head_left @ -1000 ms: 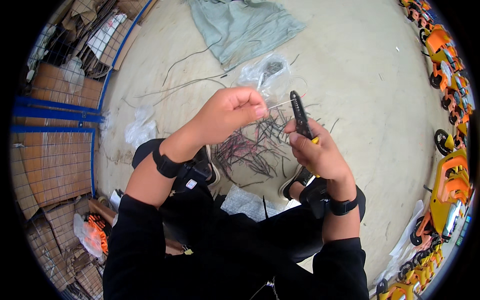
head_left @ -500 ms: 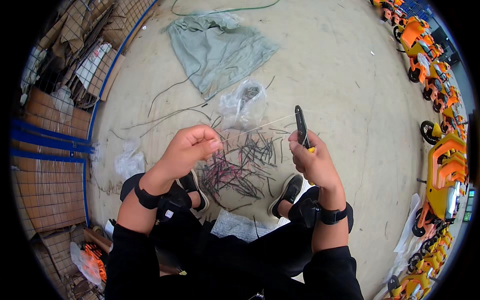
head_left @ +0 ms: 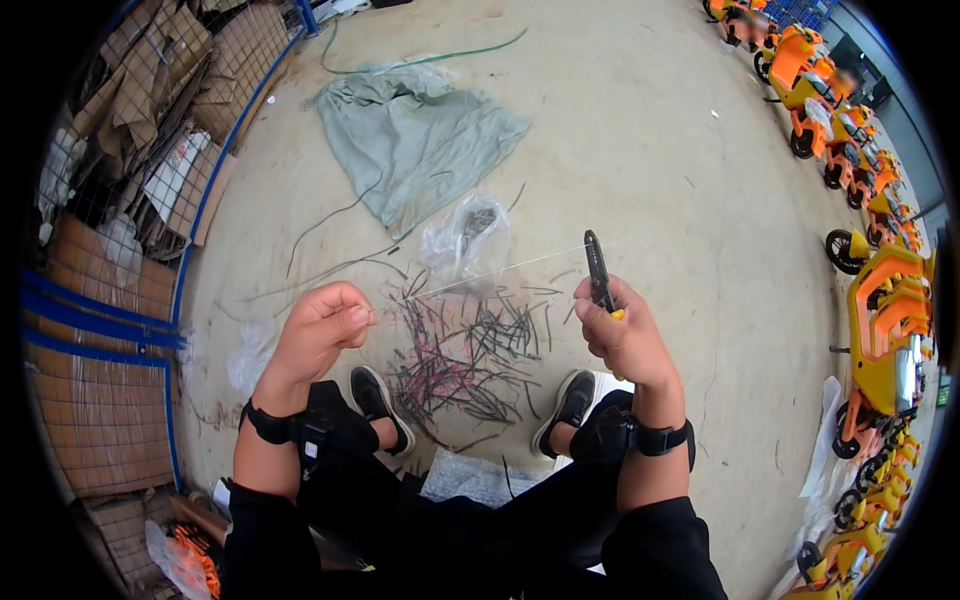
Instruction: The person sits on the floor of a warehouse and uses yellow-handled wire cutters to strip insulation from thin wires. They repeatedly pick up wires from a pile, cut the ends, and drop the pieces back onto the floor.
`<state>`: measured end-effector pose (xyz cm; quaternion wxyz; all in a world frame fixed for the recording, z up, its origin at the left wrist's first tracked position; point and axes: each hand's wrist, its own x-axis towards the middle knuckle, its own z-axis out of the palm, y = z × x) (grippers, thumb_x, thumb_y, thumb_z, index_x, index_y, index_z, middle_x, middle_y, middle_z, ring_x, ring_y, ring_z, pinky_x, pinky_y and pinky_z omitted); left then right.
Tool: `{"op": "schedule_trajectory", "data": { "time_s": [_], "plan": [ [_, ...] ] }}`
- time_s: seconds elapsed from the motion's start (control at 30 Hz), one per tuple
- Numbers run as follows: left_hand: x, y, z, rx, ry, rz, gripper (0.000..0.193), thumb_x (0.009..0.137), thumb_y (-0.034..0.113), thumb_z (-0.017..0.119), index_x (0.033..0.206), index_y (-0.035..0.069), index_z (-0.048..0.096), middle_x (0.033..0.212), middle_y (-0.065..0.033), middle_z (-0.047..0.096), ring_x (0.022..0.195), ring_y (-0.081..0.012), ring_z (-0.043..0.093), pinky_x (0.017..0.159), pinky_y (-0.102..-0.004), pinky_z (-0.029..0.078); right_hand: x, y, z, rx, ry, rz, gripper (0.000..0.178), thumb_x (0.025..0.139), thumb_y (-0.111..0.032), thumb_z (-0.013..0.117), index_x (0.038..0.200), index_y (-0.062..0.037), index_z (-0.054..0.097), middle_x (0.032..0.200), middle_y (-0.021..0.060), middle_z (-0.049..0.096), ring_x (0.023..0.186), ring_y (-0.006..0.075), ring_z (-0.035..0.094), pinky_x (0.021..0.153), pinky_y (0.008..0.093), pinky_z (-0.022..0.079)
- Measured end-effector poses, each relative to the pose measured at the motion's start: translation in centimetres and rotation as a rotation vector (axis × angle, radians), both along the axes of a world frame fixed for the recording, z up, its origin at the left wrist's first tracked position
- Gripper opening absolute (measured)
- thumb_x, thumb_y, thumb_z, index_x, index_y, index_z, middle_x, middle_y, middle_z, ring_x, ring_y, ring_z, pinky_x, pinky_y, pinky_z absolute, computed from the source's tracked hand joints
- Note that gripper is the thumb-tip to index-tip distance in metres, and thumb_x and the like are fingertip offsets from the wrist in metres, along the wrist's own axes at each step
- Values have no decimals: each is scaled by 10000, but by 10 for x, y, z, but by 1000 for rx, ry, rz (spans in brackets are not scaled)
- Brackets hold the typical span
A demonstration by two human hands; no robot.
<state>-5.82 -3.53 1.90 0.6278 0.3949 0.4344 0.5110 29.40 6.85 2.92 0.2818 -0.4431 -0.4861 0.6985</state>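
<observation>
My right hand (head_left: 628, 332) is closed around a pair of wire strippers (head_left: 597, 268) with black jaws pointing up and a bit of yellow handle showing. From the jaws a thin, pale wire (head_left: 500, 270) stretches down to the left. My left hand (head_left: 325, 335) pinches near the other end of it, thumb against curled fingers. Under the wire, a pile of short black cable offcuts (head_left: 450, 375) with reddish bits lies on the floor between my shoes. Just beyond the pile stands a clear plastic bag (head_left: 462, 250) with something dark grey inside.
A grey-green cloth sack (head_left: 410, 140) lies flat ahead, with longer black cables left of it. Bubble wrap (head_left: 465, 475) is near my feet. Blue wire-mesh cages (head_left: 100, 375) holding cardboard line the left; a row of orange and yellow scooters (head_left: 890, 340) stands at the right.
My left hand has moved left and down, away from the strippers, and more pale wire spans the gap. The right hand still holds the strippers, now slightly lower.
</observation>
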Motion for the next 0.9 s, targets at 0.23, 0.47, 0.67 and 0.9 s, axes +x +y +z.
{"op": "schedule_trajectory", "data": {
  "time_s": [0.23,0.47,0.67,0.9],
  "plan": [
    [-18,-6,4,51,36,18,137,918,134,611,879,3,599,689,-7,527,547,-84,360,511,-245,282,1,-3,2,52,-80,25,151,912,-174,630,999,-71,561,716,-64,470,555,17,361,473,208,290],
    [-36,-10,6,53,-10,28,109,906,109,611,873,6,599,679,-1,517,552,-82,352,513,-244,281,-2,-6,3,75,-122,56,149,912,-180,627,996,-73,568,723,-62,483,577,26,388,504,212,314],
    [-16,5,-19,-83,647,-216,191,908,183,637,950,-3,622,765,-11,596,667,-107,501,619,-244,419,-8,2,-4,121,-68,3,86,930,-155,582,975,-87,554,706,-64,467,582,23,391,506,216,321],
    [39,15,-12,227,718,-80,573,870,135,682,1382,43,443,1316,-108,526,792,-110,580,766,-254,481,-55,-28,-15,205,-160,336,134,915,-113,576,1034,-55,550,847,1,546,764,86,493,677,250,424]
  ]
}}
